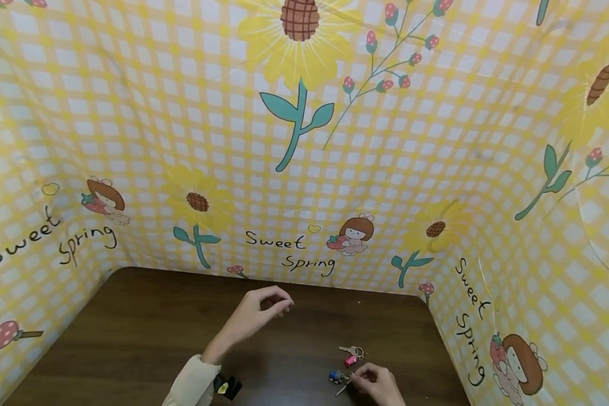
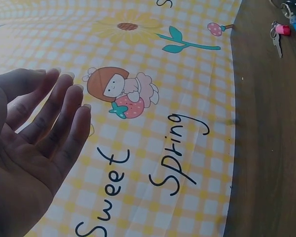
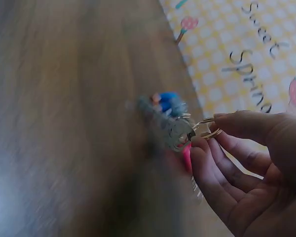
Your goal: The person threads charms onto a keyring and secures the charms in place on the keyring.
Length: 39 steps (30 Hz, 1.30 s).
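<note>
My right hand pinches a gold-coloured key ring between thumb and fingertips. From this ring a key points away, partly blurred. A blue charm is beside the held key. Just beyond lie a pink charm and another key with its own ring; whether they link to the held ring I cannot tell. Raised over the table, my left hand holds nothing. Its fingers bend loosely, thumb near the fingertips, as the left wrist view also shows.
The dark brown wooden table has rounded far corners. Yellow checked cloth printed with flowers stands as walls behind it and at both sides. By the left sleeve is a black item with a yellow patch.
</note>
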Motion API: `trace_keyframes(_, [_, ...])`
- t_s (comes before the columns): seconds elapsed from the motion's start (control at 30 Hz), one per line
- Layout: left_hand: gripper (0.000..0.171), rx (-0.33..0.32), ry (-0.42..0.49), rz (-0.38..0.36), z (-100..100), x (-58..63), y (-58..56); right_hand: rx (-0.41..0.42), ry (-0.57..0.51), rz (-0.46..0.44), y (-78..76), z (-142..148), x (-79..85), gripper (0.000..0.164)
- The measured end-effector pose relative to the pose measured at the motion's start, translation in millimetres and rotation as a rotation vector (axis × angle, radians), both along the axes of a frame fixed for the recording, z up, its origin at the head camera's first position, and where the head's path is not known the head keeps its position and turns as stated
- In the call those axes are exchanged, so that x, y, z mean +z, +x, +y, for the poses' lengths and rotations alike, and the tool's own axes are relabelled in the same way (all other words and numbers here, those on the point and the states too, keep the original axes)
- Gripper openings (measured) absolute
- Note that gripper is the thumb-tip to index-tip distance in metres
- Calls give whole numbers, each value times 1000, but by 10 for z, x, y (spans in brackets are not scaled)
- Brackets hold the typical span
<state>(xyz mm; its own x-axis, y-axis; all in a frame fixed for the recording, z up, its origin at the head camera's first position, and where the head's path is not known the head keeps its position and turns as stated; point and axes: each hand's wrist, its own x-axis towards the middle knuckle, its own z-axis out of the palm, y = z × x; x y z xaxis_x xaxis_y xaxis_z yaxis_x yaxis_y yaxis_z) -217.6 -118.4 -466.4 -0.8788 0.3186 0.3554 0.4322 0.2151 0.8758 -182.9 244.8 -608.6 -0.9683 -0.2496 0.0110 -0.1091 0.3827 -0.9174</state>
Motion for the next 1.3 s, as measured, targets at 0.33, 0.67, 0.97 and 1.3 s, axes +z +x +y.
trace_keyframes(0.33, [10,15,-13,-5,-118,-98,31,-157,7,-41,85,314,-179,21])
trace_keyframes(0.67, [9,43,-23,2,-243,-187,27,-257,-1,-39,-2,419,3,12])
trace_keyframes(0.97, [11,68,-33,-29,-428,-328,26,-319,82,38,-85,448,99,8])
trace_keyframes(1.3, [12,154,-93,-13,-520,-561,-10,-327,335,262,-265,361,177,30])
